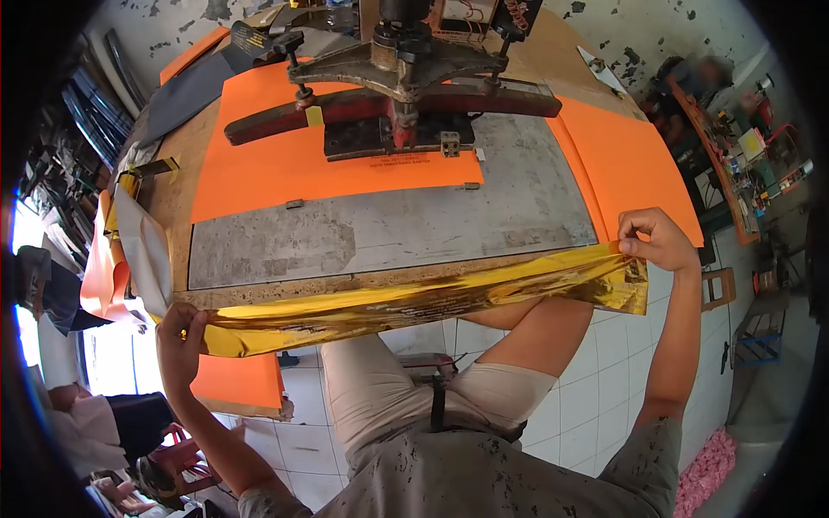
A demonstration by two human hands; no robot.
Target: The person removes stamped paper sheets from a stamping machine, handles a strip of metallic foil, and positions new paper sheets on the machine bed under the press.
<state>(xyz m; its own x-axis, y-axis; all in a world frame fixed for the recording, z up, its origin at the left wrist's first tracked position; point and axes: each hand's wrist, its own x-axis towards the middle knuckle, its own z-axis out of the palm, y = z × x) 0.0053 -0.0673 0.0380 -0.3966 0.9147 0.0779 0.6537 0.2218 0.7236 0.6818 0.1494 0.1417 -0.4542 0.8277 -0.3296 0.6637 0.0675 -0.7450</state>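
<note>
A long strip of shiny gold foil (414, 306) stretches across my lap, along the front edge of the table. My left hand (181, 341) pinches its left end between thumb and fingers. At the other end, my right hand (652, 240) grips the upper corner, and the foil's end hangs down below it. Dark creases and faint printed marks run along the strip. Beyond it lies a grey metal plate (389, 224), with an orange sheet (250, 173) carrying small dark print on it. A stamping press head (399, 73) stands over that sheet.
A stack of orange sheets (630, 164) lies at the table's right. Dark grey sheets (194, 95) rest at the back left. More orange material (233, 380) is below the table's left side. At the far right stands a cluttered workbench (717, 155); a person sits at the lower left.
</note>
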